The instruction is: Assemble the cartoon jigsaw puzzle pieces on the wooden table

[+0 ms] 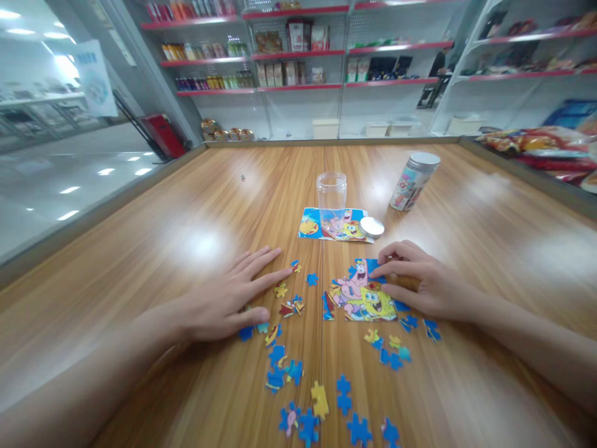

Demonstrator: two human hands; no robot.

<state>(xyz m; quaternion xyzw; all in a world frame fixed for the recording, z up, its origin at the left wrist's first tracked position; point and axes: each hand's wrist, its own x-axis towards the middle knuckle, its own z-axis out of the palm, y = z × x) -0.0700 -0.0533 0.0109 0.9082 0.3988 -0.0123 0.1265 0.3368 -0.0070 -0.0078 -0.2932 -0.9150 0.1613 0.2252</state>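
On the wooden table lies a partly joined jigsaw puzzle (366, 292) with a pink and a yellow cartoon figure. My right hand (415, 277) rests at its right edge, fingers bent, the index fingertip on the upper right part. Whether a piece sits under those fingers is hidden. To the left, my left hand (233, 295) lies flat with fingers spread, its index fingertip beside a small red and yellow puzzle piece (296, 266). Loose pieces surround both hands, among them a blue piece (312, 279) and a yellow piece (319, 399).
Beyond the puzzle, a clear plastic jar (331, 196) stands on a printed picture sheet (308, 225), with a silver lid (372, 227) at its right end. A labelled can (414, 180) stands farther right. Stocked shelves (298, 56) line the back wall; snack bags (545, 146) lie at the right.
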